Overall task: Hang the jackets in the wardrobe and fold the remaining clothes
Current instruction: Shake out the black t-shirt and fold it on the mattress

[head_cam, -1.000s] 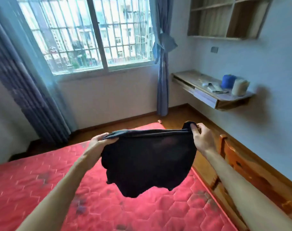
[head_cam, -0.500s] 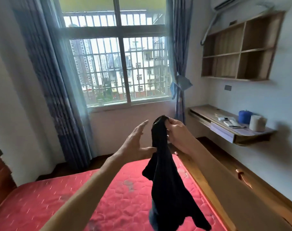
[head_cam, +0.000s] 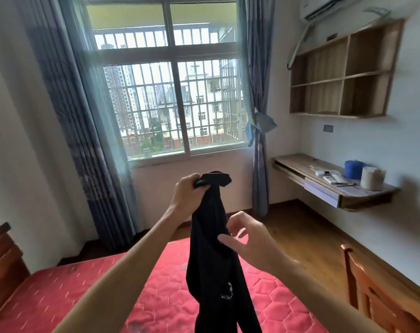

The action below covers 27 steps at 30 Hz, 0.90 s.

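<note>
A black garment (head_cam: 213,255) hangs in a long bunch in front of me, above the red quilted mattress (head_cam: 89,296). My left hand (head_cam: 188,197) grips its bunched top end at about window-sill height. My right hand (head_cam: 248,236) hovers lower, at the garment's right side, with its fingers loosely spread. The thumb lies close to the cloth, and whether it touches is unclear. A small white mark shows low on the fabric.
A wooden headboard (head_cam: 2,260) stands at the left and a wooden chair (head_cam: 377,296) at the lower right. A wall-mounted desk (head_cam: 324,186) carries a blue pot, a white roll and small items. Shelves, a barred window and blue curtains lie beyond.
The spread garment was gathered into one hanging bunch. Its top end passed from my right hand to my left, and my right hand let go and dropped lower beside it.
</note>
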### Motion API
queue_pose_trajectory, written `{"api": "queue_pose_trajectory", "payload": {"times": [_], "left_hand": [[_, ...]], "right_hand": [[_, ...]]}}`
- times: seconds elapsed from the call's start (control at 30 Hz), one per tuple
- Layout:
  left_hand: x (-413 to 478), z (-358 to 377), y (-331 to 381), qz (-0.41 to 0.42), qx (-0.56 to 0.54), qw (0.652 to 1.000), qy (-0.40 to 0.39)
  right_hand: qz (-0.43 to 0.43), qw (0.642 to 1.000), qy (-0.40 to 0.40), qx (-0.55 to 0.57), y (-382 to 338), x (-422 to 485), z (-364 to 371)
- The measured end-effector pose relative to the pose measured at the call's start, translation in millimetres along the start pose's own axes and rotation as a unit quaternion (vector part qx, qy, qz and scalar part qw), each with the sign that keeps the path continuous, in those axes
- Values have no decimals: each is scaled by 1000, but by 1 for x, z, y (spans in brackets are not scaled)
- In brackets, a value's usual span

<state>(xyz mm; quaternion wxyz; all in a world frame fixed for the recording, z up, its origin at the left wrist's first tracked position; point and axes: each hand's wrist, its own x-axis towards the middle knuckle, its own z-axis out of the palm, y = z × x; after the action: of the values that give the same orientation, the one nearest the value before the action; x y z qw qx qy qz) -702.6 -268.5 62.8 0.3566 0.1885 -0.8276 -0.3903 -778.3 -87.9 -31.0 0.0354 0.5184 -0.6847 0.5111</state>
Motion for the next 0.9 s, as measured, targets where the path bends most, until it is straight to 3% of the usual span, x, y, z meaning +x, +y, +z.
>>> {"api": "queue_pose_trajectory", "payload": {"times": [0.1,0.2,0.33,0.43,0.6,0.73,0.9], "left_hand": [[-6,-6,10,-21,-41,999,-4],[-15,-16,17,-25,-50,998,-3],[-26,-40,19,-46,-49,997,-26],[-34,-59,18,-61,-45,997,-34],[-45,-94,9,-42,-34,998,12],[-58,-145,-15,3,132,990,58],[-96,-206,-44,-48,283,957,47]], "right_hand": [[65,989,-124,-35,23,-20,24],[69,982,-172,-45,40,-23,47],[90,992,-90,-12,43,-12,68],[54,997,-40,-22,36,8,84],[56,998,5,1,21,32,89],[144,981,114,55,18,41,62],[168,967,185,48,4,50,25]]}}
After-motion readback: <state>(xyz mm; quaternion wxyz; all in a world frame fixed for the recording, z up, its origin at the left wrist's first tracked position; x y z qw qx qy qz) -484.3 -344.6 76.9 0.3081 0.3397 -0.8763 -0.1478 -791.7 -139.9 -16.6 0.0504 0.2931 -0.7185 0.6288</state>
